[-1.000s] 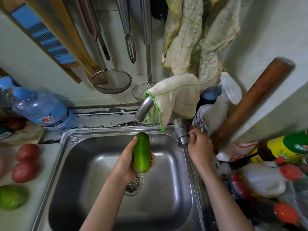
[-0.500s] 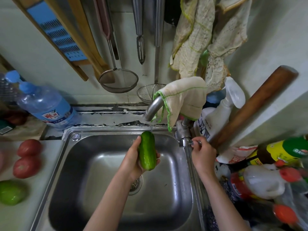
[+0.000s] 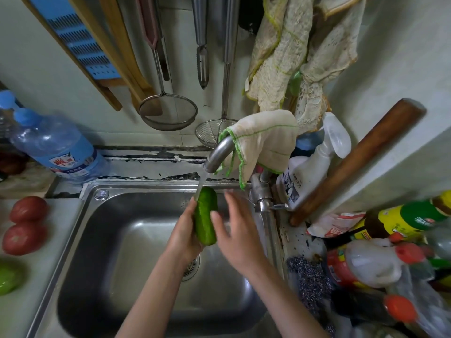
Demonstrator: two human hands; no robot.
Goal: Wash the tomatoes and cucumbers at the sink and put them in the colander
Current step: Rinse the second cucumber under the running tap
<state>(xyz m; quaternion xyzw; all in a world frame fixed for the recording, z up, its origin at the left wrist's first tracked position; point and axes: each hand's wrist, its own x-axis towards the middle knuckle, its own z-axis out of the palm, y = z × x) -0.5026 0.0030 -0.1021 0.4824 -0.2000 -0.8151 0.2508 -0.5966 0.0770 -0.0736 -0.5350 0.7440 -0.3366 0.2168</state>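
We have one cucumber (image 3: 206, 217) under running water at the sink (image 3: 136, 242); our left hand (image 3: 184, 236) is wrapped around its lower half and holds it upright, its top end meeting the stream that falls from the faucet (image 3: 218, 154); our right hand (image 3: 240, 231) is spread, fingers apart and blurred, just beside the cucumber on its right, gripping nothing — whether the fingertips touch the skin we cannot tell.

By our reckoning the task is at an early stage; the water is on and this cucumber is wet at its top, yet we would not call it washed until it has been rubbed along its length. Two red tomatoes (image 3: 28, 209) lie on the counter (image 3: 63, 215) to the left of the basin, one behind the other, dry as far as we can see and well apart from the water; a green thing (image 3: 9, 278) sits in front of them at the frame's edge, and we cannot say whether it is an unripe tomato or something else.

No colander shows anywhere — the two wire strainers (image 3: 168, 113) hanging on the wall behind the faucet are not obviously the one meant, and nothing sits in the basin but the drain (image 3: 191, 267). So nothing has been put away yet; what remains, as we judge it, is finishing this cucumber, finding the colander, and taking the tomatoes through the same wash in turn.
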